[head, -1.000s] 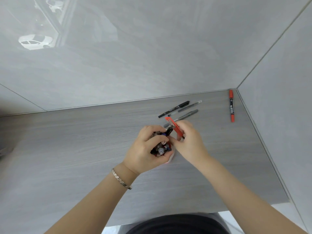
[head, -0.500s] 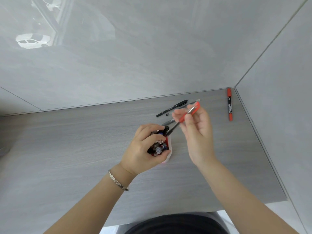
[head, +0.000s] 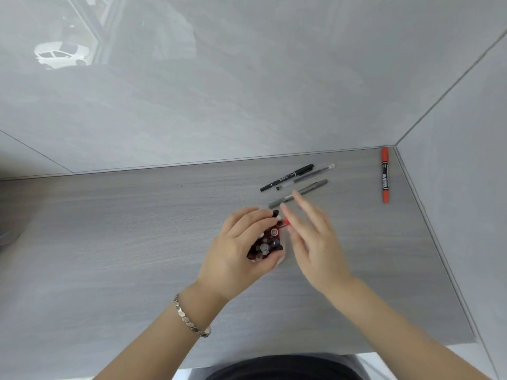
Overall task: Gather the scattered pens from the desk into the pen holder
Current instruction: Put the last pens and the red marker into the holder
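My left hand (head: 236,250) is wrapped around the red pen holder (head: 267,242), which is packed with several pens seen end-on. A red-capped pen (head: 284,222) now stands in the holder at its far edge. My right hand (head: 312,239) hovers just right of the holder with fingers spread and nothing in it; it is blurred. On the desk beyond lie a black marker (head: 286,177), a clear grey pen (head: 307,176) and a grey pen (head: 307,191) partly behind my fingertips. A red marker (head: 385,174) lies near the right wall.
The grey wood desk (head: 123,229) meets a glossy wall at the back and a side wall on the right, forming a corner close to the red marker. The desk's front edge runs just above my torso.
My right hand carried the red-capped pen from above down into the holder and let go; its fingers are now spread. My left hand kept hold of the holder.
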Tool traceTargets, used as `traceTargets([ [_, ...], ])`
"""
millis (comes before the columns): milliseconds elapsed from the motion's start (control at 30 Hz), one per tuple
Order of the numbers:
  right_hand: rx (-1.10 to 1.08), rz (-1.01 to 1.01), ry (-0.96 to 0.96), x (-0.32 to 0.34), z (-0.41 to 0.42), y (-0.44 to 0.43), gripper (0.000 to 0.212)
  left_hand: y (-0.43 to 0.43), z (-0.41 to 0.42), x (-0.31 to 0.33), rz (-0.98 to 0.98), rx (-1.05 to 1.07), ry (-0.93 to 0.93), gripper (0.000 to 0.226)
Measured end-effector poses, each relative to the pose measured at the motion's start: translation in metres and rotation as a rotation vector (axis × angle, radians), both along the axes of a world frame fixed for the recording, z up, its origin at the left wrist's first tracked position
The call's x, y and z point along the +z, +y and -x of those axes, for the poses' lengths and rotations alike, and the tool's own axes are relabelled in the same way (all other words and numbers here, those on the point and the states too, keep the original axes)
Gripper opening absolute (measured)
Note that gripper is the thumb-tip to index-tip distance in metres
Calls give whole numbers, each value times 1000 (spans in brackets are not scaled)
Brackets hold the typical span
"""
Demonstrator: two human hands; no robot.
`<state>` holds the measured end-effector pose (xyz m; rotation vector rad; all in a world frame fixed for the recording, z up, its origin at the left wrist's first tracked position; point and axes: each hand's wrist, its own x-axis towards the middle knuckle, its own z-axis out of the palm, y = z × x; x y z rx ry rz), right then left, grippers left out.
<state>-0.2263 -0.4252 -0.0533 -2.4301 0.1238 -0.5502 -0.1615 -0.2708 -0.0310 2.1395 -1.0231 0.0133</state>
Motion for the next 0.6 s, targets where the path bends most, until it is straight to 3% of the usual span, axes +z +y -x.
traceTargets([
  [133,-236,-149,261,-11,-36,-64,46,-2,1,1,16,8,18,41],
  [233,-240,24,630,-33,-65,-114,72,-3,1,0,30,6,30,40],
  [300,-151,106,748,-41,-79,-126,76,-3,1,0,31,8,42,41],
  [467,-5,325,655,-41,-72,-118,31,-2,1,0,21,7,61,41],
  [600,179,421,775,-37,-48,-103,25,-3,0,1,31,3,82,41],
])
